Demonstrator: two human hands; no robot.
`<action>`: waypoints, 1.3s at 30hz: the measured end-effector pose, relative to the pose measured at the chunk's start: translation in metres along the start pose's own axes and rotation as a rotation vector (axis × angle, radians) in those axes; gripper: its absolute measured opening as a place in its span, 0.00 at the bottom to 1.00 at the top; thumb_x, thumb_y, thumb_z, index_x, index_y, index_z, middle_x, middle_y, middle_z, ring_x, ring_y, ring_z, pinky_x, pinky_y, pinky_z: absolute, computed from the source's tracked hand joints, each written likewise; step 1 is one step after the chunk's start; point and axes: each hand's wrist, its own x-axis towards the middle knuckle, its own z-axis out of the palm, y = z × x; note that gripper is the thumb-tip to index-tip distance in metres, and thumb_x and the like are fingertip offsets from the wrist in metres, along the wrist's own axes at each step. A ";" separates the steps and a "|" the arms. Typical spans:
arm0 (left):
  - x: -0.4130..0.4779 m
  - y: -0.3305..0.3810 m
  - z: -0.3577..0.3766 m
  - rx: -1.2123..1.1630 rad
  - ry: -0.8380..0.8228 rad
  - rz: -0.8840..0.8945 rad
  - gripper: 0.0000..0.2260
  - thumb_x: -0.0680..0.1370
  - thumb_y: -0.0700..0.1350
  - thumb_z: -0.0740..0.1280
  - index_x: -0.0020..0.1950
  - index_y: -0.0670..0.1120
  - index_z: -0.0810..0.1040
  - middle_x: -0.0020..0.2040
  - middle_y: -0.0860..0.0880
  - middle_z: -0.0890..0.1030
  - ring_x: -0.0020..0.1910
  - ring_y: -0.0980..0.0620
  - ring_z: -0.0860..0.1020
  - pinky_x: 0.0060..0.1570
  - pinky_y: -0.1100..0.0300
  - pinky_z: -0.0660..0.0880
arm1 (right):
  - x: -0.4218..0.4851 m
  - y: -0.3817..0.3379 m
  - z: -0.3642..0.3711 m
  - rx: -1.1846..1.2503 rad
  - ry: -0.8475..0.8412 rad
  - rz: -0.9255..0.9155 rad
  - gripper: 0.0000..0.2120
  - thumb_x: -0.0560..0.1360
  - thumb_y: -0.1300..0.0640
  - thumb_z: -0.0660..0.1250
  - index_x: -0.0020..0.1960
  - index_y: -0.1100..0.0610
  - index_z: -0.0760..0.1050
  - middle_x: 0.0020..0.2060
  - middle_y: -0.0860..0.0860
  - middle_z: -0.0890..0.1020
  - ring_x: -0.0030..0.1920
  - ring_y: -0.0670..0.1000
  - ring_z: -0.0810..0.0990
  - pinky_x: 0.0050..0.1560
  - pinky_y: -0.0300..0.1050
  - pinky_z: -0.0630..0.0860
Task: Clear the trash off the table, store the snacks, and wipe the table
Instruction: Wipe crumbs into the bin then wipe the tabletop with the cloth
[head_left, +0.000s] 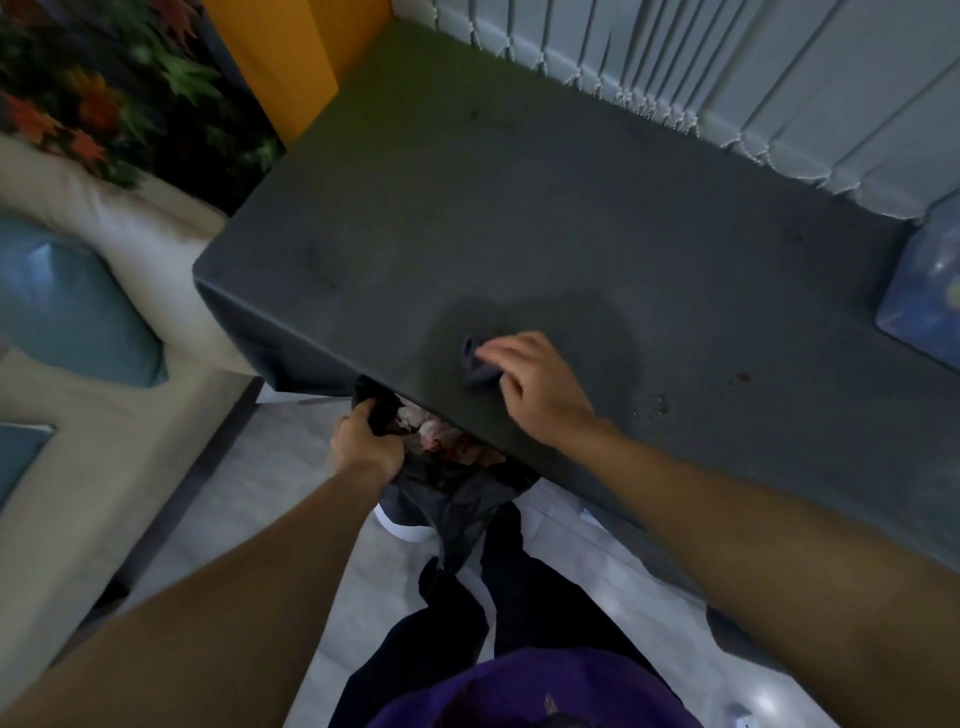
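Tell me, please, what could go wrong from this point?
The mouth of the trash bag sits partly under the table edge, gripped by the left hand alone, so whatever the right hand pushes off with the dark wad may miss it. The brown spots farther right could be left unwiped.

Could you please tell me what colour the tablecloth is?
The tablecloth is dark grey; head view.
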 end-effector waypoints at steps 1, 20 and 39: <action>0.001 0.001 -0.002 -0.001 0.005 -0.002 0.30 0.73 0.35 0.63 0.75 0.51 0.68 0.67 0.41 0.74 0.65 0.39 0.73 0.64 0.49 0.74 | 0.011 0.005 -0.004 0.002 0.093 0.103 0.19 0.74 0.68 0.61 0.63 0.61 0.78 0.59 0.55 0.81 0.59 0.55 0.73 0.62 0.47 0.72; 0.018 0.019 -0.031 -0.066 0.162 -0.128 0.31 0.76 0.38 0.66 0.78 0.48 0.64 0.71 0.42 0.69 0.68 0.40 0.69 0.65 0.50 0.70 | 0.084 -0.002 0.026 0.040 -0.023 0.127 0.16 0.75 0.65 0.63 0.61 0.61 0.78 0.58 0.53 0.78 0.59 0.55 0.72 0.61 0.47 0.72; 0.059 0.013 -0.048 -0.086 0.170 -0.165 0.31 0.75 0.37 0.65 0.78 0.50 0.64 0.72 0.43 0.68 0.69 0.40 0.69 0.67 0.46 0.71 | 0.109 -0.040 0.055 0.159 -0.239 -0.262 0.16 0.73 0.63 0.60 0.55 0.62 0.83 0.50 0.53 0.80 0.53 0.56 0.74 0.58 0.44 0.73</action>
